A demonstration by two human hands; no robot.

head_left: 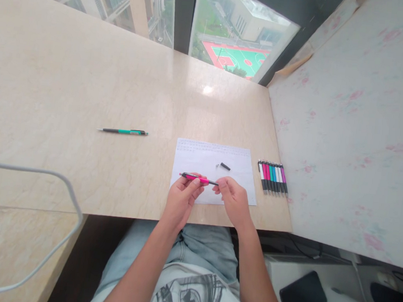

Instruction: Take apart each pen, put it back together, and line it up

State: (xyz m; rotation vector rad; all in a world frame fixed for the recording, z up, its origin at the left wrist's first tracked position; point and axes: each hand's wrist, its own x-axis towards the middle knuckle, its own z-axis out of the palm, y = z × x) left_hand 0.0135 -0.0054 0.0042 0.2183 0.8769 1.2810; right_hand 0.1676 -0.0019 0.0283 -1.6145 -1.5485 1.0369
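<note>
My left hand point(185, 194) is closed around the pink barrel of a pen point(199, 179), which lies nearly level with its black clip end to the left. At the pen's right end, a thin dark inner tube point(213, 183) sticks out of the barrel. The thumb and fingers of my right hand point(232, 194) are pinched on that tube's end. Just beyond my hands, a black grip sleeve point(225, 166) and a small metal tip point(217, 165) lie on a white sheet of paper point(186, 159) with lines of faint writing along its top.
Several pens point(273, 178) in different colours lie in a tight row right of the paper. A green and black pen point(122, 131) rests on the tabletop point(68, 86) to the left. A white cable point(72, 195) loops at the left. A flowered wall point(348, 136) bounds the right side.
</note>
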